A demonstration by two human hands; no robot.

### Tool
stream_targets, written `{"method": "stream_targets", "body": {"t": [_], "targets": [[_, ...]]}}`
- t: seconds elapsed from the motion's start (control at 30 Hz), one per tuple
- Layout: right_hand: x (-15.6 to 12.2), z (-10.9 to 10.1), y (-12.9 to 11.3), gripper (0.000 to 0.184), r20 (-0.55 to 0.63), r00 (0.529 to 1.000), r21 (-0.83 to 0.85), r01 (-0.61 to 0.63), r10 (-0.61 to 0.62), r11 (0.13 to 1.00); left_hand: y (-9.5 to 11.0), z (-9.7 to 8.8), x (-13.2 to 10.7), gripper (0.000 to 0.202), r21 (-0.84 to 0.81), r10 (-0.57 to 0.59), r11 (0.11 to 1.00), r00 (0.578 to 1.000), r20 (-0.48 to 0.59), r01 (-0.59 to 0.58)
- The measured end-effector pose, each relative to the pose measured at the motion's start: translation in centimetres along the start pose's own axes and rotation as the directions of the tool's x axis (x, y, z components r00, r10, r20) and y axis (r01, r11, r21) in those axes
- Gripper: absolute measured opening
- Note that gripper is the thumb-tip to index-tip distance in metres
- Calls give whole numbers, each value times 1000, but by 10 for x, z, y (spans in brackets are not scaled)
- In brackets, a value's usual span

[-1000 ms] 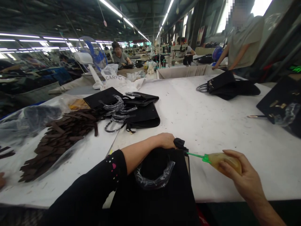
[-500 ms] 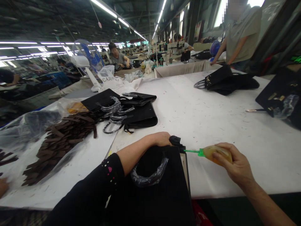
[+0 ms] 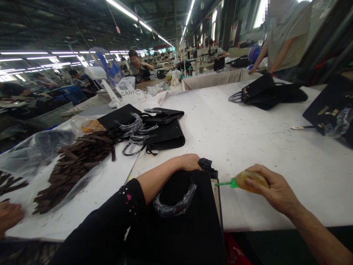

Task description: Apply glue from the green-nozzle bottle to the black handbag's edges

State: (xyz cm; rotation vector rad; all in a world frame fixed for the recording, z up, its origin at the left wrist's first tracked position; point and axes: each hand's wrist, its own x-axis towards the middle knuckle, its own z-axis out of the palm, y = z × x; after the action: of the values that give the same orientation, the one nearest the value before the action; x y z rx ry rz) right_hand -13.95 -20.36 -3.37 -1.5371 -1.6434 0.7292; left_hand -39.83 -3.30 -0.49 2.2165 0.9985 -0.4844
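A black handbag [image 3: 176, 235] lies in front of me, its handle [image 3: 176, 209] wrapped in clear plastic. My left hand [image 3: 190, 162] reaches over the bag's far edge and is closed on it near a folded black flap [image 3: 206, 164]; the fingertips are hidden. In my right hand [image 3: 271, 187] is a squeeze bottle [image 3: 250, 181] of yellowish liquid, gripped around its body. Its thin green nozzle [image 3: 224, 183] points left, with the tip at the bag's pale open side edge [image 3: 216, 195].
Black handbags [image 3: 165, 132] are piled on the white table [image 3: 220, 132] beyond my left arm. Brown strips [image 3: 68, 165] lie on plastic at left, near another person's hand [image 3: 11, 217]. More black bags [image 3: 264, 92] lie at right, where a person [image 3: 286, 44] stands. A fan [image 3: 106, 70] stands behind.
My right hand has brought the bottle slightly left and the nozzle tip lower along the bag's side edge. The left hand stays in place. Another person's hand has come further into view at left.
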Motion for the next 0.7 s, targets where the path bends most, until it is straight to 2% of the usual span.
{"method": "stream_targets", "body": {"t": [0.07, 0.23, 0.3, 0.4, 0.53, 0.63, 0.7], "targets": [[-1, 1, 0, 29, 29, 998, 1, -59, 59, 998, 2, 0, -2, 42, 19, 0, 1000, 1000, -13, 0], [-6, 7, 1, 34, -134, 983, -7, -124, 122, 992, 5, 0, -4, 44, 62, -2, 998, 999, -36, 4], [-6, 7, 1, 32, -109, 987, -8, -122, 120, 993, 6, 0, -5, 45, 75, -5, 997, 999, -37, 8], [-6, 4, -1, 29, -31, 997, -24, -67, 67, 997, 7, 0, -5, 45, 89, -11, 996, 999, -39, 14], [-6, 3, -3, 25, -94, 994, -69, 42, -49, 997, 7, 1, -5, 46, 101, -10, 995, 999, -44, 15], [-6, 3, -4, 22, -49, 995, -73, 82, -86, 994, 8, 1, -6, 47, 107, -15, 994, 999, -43, 19], [-6, 3, -4, 23, -70, 992, -86, 97, -103, 992, 9, 1, -6, 46, 111, -15, 994, 999, -41, 20]]}}
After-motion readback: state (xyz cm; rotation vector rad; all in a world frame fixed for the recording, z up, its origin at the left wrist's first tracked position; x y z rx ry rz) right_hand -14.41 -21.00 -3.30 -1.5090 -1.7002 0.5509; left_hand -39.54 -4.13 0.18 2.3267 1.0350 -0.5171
